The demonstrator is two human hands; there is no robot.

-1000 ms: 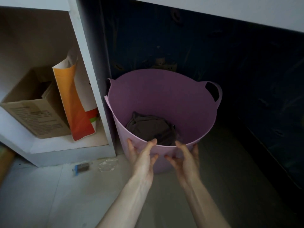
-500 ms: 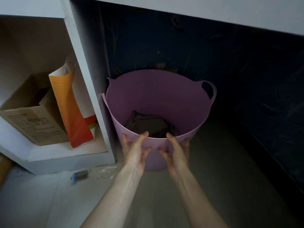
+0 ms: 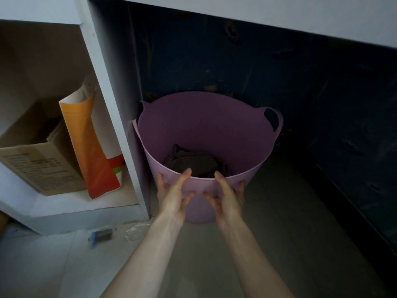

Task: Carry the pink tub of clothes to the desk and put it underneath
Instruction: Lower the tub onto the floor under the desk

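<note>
The pink tub (image 3: 204,125) stands on the floor under the white desk top (image 3: 257,11), close against the desk's side panel (image 3: 111,104). Dark clothes (image 3: 193,162) lie in its bottom. One loop handle shows at its far right rim. My left hand (image 3: 171,194) and my right hand (image 3: 227,196) are side by side at the tub's near wall. Their fingers are spread, with the thumbs up at the rim. Neither hand is closed around the rim.
Left of the side panel is a shelf with a cardboard box (image 3: 36,160) and an orange-and-white paper bag (image 3: 90,147). A small blue-edged object (image 3: 101,235) and clear plastic wrap (image 3: 135,231) lie on the floor. A dark blue wall (image 3: 300,93) closes the back and right.
The tub has slid farther back under the desk with both hands following it. The fingers have loosened and spread on the near wall.
</note>
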